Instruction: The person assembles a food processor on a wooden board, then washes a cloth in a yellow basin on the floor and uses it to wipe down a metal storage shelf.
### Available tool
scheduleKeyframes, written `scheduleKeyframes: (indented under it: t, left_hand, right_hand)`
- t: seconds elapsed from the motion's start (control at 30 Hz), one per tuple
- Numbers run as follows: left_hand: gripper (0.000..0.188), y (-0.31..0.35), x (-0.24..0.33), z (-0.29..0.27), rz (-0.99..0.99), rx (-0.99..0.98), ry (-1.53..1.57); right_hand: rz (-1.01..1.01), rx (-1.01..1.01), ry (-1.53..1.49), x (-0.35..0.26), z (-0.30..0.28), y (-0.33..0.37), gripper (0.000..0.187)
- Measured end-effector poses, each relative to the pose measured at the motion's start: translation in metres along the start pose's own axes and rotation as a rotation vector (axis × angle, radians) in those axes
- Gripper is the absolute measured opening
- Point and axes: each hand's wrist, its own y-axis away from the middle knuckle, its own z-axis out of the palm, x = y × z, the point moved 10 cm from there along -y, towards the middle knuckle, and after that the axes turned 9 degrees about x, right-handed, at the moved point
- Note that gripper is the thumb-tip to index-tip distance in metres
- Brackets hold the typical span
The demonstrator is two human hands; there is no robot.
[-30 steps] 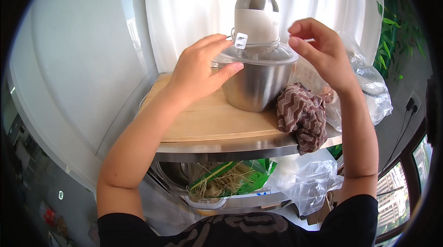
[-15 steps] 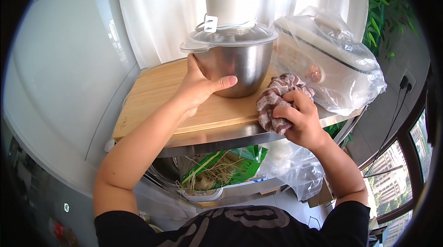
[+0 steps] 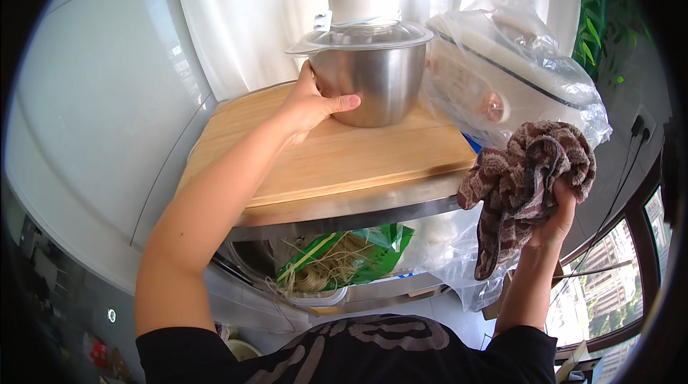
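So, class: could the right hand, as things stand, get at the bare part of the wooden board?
Probably yes. The right hand holds the brown cloth just off the wooden board, whose front part lies bare; only the steel bowl stands further back.

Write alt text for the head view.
A person's left hand grips a steel chopper bowl on a wooden board, while the right hand holds a bunched brown cloth off the shelf edge. A plastic-wrapped appliance sits beside the bowl.

A steel chopper bowl (image 3: 373, 83) with clear lid and white motor top stands upright on the wooden board, while a crumpled brown patterned cloth (image 3: 527, 176) hangs bunched off its right edge
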Motion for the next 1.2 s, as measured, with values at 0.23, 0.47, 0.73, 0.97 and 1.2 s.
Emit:
scheduleKeyframes:
  t: [0.23, 0.47, 0.73, 0.97, 1.2]
  left_hand:
    - [0.094, -0.03, -0.018, 0.007, -0.115, 0.013, -0.003]
    - [0.092, -0.046, -0.02, 0.017, -0.169, -0.042, -0.067]
    - [0.081, -0.044, -0.018, 0.011, -0.15, -0.031, -0.187]
    - [0.073, 0.049, 0.035, -0.027, 0.091, 0.107, -0.304]
    - [0.063, 0.245, 0.054, -0.082, 0.405, -0.541, 0.466]
  right_hand:
    - [0.058, -0.027, -0.143, 0.002, -0.04, 0.006, 0.049]
    - [0.084, 0.08, -0.213, -0.003, -0.073, 0.006, 0.049]
    - [0.219, 0.078, -0.309, 0.007, -0.053, 0.017, 0.046]
    - [0.082, 0.069, -0.131, -0.006, -0.021, 0.009, 0.039]
    - [0.007, 0.097, -0.008, 0.01, 0.008, -0.01, 0.031]
